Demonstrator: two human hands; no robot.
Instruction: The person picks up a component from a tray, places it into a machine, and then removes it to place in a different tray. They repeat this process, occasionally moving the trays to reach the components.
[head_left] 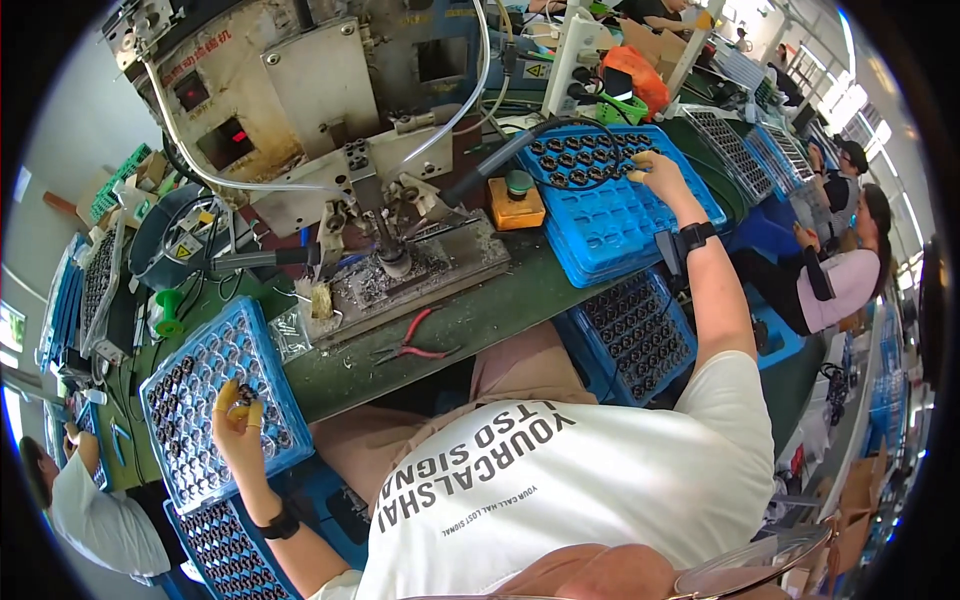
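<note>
A part (244,396) is pinched by the left hand (238,428); dark parts (567,160) are seen just left of the right hand (664,180), whose grip cannot be told.

Glossy blue rectangular plastic trays (600,222); long grey metal machine base (455,262) — rough, grimy, matt; white short-sleeved cloth shirt (640,450) — matt.

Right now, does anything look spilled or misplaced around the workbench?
Yes: grey crumbs litter the metal base, like spilled residue. A black cable loops untidily over parts in the right blue tray, and red-handled pliers lie splayed by the edge of the green bench.
</note>
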